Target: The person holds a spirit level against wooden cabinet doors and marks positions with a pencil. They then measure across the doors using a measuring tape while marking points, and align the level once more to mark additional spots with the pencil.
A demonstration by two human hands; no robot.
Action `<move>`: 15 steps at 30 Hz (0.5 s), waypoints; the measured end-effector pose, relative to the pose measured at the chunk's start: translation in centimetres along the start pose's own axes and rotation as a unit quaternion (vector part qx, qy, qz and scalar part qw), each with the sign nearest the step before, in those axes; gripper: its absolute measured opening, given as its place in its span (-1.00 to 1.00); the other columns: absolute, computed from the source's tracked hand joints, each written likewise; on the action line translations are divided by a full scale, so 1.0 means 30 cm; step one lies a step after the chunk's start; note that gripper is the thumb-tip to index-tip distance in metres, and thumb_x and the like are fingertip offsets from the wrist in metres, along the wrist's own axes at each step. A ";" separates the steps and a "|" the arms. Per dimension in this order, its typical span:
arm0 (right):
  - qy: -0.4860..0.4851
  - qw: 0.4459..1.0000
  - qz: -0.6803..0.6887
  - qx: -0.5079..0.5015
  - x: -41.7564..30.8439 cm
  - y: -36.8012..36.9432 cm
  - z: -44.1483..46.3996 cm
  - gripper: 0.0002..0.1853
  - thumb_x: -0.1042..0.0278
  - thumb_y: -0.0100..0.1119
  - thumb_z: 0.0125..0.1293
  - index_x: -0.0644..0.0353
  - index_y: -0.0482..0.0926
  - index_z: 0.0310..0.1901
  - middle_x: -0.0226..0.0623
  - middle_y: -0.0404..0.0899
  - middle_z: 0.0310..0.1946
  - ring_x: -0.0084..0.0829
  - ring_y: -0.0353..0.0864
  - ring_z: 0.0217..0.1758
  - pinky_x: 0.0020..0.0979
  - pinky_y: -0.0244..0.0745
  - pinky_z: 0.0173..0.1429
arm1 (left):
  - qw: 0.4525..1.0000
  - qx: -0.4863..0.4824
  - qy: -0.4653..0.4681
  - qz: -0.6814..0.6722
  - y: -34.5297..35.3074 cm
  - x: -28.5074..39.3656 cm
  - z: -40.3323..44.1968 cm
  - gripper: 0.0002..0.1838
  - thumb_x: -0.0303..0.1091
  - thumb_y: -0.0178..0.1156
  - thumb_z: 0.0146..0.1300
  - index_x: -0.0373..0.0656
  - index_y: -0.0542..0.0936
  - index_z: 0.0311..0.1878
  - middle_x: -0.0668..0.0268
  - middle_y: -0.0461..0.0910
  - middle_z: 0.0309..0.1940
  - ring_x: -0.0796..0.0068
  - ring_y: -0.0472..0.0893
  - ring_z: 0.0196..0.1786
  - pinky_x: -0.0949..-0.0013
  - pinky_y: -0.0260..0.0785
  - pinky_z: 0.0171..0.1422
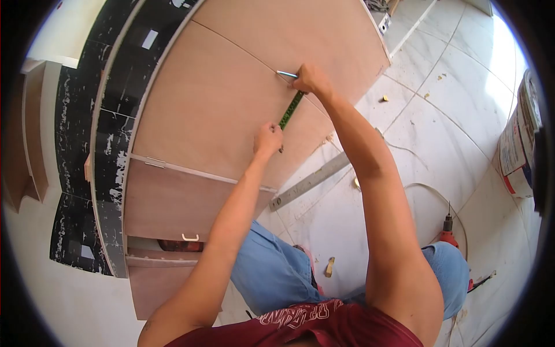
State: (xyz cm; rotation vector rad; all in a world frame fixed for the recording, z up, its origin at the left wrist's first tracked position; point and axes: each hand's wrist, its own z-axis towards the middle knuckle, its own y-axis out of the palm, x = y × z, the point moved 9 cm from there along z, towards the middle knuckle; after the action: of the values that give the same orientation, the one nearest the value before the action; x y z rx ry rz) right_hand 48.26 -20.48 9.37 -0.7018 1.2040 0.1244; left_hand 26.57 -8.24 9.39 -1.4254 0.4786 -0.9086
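My left hand (269, 139) is closed on the near end of a green measuring tape (291, 110), low over a brown wooden cabinet panel (219, 110). The tape's marked strip runs slantwise up from it to my right hand (309, 80). Those fingers are closed round a slim, pale pen-like marker (286, 74), its tip pointing left close to a thin line across the panel. The far end of the tape is hidden under my right hand, so I cannot tell whether the fingers also grip it.
Below the panel is a drawer front (173, 196) with a pale handle (190, 237). A metal straightedge (312, 180) lies on the tiled floor (428, 133). At right are a red drill (448, 231) with a cable and a large bucket (517, 139). Black glossy strips (115, 139) border the cabinet's left.
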 end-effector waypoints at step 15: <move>0.038 0.998 0.054 -0.020 0.058 0.027 0.033 -0.61 0.11 0.54 -0.15 0.29 0.73 -0.39 -0.11 0.69 -0.45 -0.20 0.69 -0.30 -0.21 0.54 -0.20 | 0.967 -0.225 -0.064 -0.101 -0.049 -0.441 -0.105 -0.63 -0.08 0.19 0.36 -0.25 0.68 -0.14 0.33 0.65 -0.39 0.53 0.60 -0.34 0.37 0.45 -0.22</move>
State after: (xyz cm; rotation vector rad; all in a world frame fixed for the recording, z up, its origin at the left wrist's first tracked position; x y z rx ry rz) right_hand 49.34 -19.76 7.65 -0.6806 1.3162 0.2134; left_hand 15.94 0.10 7.36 -1.9630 0.4668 -0.8955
